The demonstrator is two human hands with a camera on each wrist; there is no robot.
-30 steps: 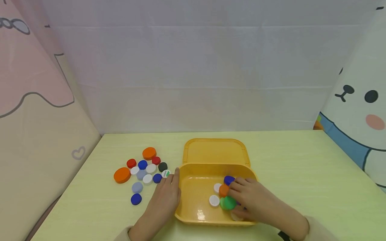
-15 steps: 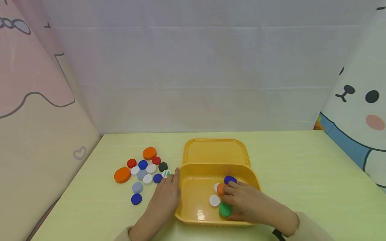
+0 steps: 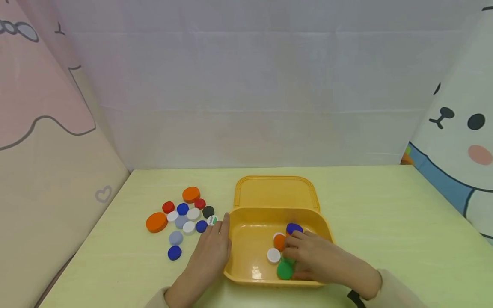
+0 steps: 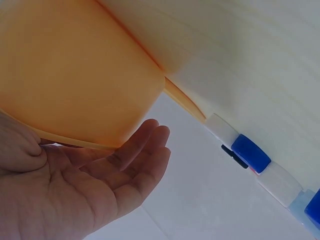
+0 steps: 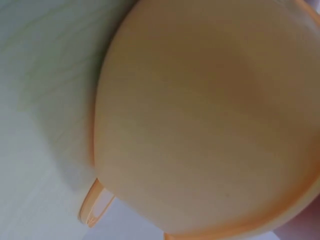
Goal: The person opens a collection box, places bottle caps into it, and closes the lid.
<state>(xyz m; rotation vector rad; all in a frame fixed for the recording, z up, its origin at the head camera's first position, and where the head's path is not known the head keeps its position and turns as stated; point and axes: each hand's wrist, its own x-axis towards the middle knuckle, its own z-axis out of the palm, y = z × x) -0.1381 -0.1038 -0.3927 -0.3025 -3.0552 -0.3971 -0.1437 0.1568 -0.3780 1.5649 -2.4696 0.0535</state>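
Fingers (image 4: pixel 150 175) of the left hand (image 3: pixel 212 250) rest, unclenched, against the yellow box (image 3: pixel 246 252); the right hand (image 3: pixel 317 259) bends beside a green cap (image 3: pixel 285 270), its grasp hidden

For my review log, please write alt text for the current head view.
A right hand reaches among colored caps inside an open yellow box, while the left hand rests at its left edge. More caps lie to the left on the table; a yellow lid is behind.
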